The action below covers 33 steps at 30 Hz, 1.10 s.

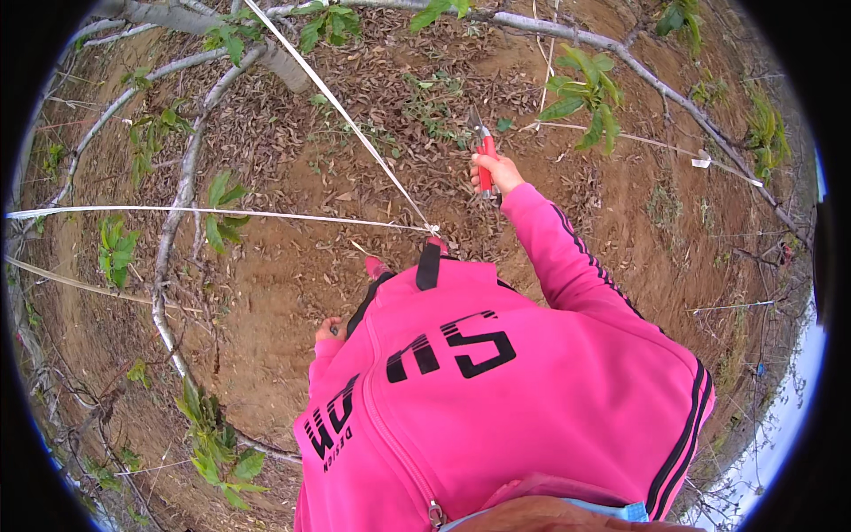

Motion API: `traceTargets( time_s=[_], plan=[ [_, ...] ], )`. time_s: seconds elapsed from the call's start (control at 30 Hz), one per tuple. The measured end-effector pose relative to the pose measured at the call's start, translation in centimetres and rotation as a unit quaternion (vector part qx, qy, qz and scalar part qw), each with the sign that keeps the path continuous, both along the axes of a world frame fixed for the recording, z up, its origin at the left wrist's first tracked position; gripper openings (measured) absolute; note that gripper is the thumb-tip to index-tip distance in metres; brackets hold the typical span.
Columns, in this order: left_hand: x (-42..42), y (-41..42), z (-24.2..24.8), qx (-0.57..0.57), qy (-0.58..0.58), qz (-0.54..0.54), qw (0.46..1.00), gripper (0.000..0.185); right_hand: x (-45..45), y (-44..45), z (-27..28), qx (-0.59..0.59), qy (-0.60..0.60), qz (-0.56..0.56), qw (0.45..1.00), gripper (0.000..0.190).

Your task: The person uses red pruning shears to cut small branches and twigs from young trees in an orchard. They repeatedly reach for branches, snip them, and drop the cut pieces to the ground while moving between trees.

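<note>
My right hand (502, 173) is wrapped around the red handles of a pair of pruning shears (486, 149). The metal blades point away from me, above ground strewn with dry leaves and some cut green sprigs (435, 106). Low by my left hip is my left hand (330, 328), partly hidden by the pink jacket (452, 372). Something small and dark shows at its fingers, too small to make out. Two white straps (332, 100) meet at a knot (433, 229) near my shoes (377, 267).
Bare grey tree branches (176, 219) with leafy shoots arch on the left. Another long branch (638, 63) curves across the top and down the right, bearing a leaf cluster (585, 93). A pale tie strap (665, 143) runs to it. A thick trunk (286, 63) stands at upper left.
</note>
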State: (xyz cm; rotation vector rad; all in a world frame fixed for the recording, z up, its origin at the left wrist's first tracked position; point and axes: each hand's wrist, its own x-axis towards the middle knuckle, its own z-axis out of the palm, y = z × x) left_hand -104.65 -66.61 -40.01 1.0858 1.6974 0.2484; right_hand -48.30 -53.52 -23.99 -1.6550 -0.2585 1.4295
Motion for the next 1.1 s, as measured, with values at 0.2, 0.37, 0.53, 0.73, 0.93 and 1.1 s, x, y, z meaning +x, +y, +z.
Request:
traceTargets(
  time_s=[0.2,0.37,0.53,0.73,0.93,1.1],
  plan=[
    [5.1,1.6,8.4,-0.03,0.003,-0.024,0.999,0.019,7.1,2.3,-2.5,0.04,0.06,-0.129,0.989,0.036],
    [5.9,0.5,8.1,-0.11,0.028,0.01,0.994,0.019,15.6,6.9,-6.0,0.064,-0.042,-0.16,0.984,0.039],
    [5.7,-1.1,6.5,-0.151,-0.01,0.057,0.987,0.02,22.0,10.1,-11.3,-0.01,-0.398,-0.109,0.911,0.043],
    [8.2,0.7,8.7,-0.149,0.035,0.02,0.988,0.02,23.4,9.7,-12.3,0.07,-0.603,-0.145,0.781,0.059],
    [9.7,1.2,9.8,-0.082,0.09,-0.073,0.99,0.023,23.1,10.6,-5.9,-0.064,-0.692,-0.035,0.718,0.061],
    [8.9,0.7,9.0,-0.096,0.061,-0.041,0.993,0.023,25.5,12.7,-6.6,-0.123,-0.769,0.024,0.627,0.055]
  ],
)
